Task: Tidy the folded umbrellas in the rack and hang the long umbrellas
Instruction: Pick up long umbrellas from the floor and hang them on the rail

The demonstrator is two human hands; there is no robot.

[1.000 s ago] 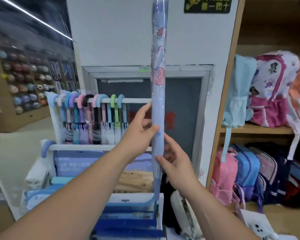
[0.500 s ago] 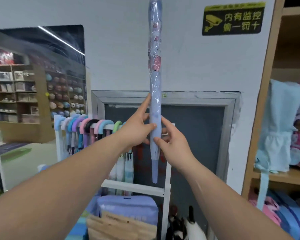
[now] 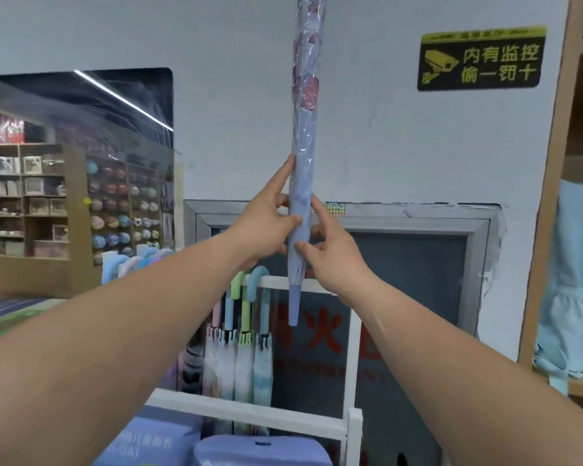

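Note:
A long lilac-blue umbrella wrapped in clear plastic stands upright, tip down, its top out of frame. My left hand grips its lower shaft from the left, thumb across the front. My right hand holds it from the right, just below, fingers pinching the shaft. Its tip hangs in front of the white rack's top rail. Several long umbrellas with pastel curved handles hang on that rail, left of the held one.
The white rack's right post and lower rail stand below my arms, with lilac packages under them. A grey framed panel is on the wall behind. Wooden shelving with bags is on the right, shop shelves far left.
Both hands have raised the umbrella higher, and my view has tilted up. The hanging umbrellas and rail now sit lower in the frame.

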